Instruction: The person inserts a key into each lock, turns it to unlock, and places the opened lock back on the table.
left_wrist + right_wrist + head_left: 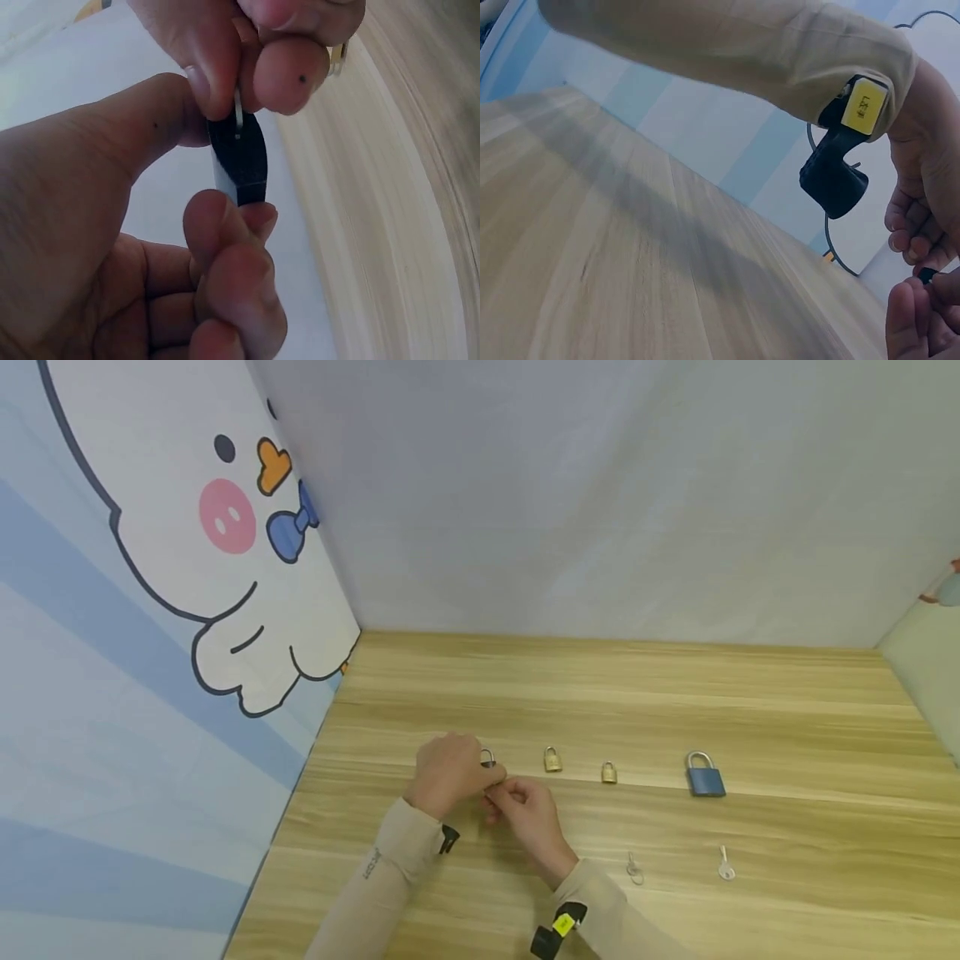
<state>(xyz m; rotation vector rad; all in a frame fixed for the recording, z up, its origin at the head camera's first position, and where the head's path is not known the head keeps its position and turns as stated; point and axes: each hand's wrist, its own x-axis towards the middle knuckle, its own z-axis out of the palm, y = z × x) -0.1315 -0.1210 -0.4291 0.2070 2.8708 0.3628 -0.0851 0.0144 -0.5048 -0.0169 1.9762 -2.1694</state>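
My left hand (pixel 450 772) grips a small dark padlock (pixel 244 161) between thumb and fingers, its shackle showing past the hand in the head view. In the left wrist view, the padlock's underside with the keyhole faces the camera. My right hand (pixel 528 814) pinches a thin silver key (pixel 238 109), whose shaft meets the keyhole; its head is hidden by the fingers. How deep the key sits I cannot tell. Only a dark bit of the padlock shows between both hands in the right wrist view.
Right of the hands, two small brass padlocks (pixel 552 762) and a larger blue padlock (pixel 707 781) lie in a row on the wooden table (pixel 600 693). Nearer the front are a key with a ring (pixel 633 868) and a single silver key (pixel 725 865). A printed wall stands left.
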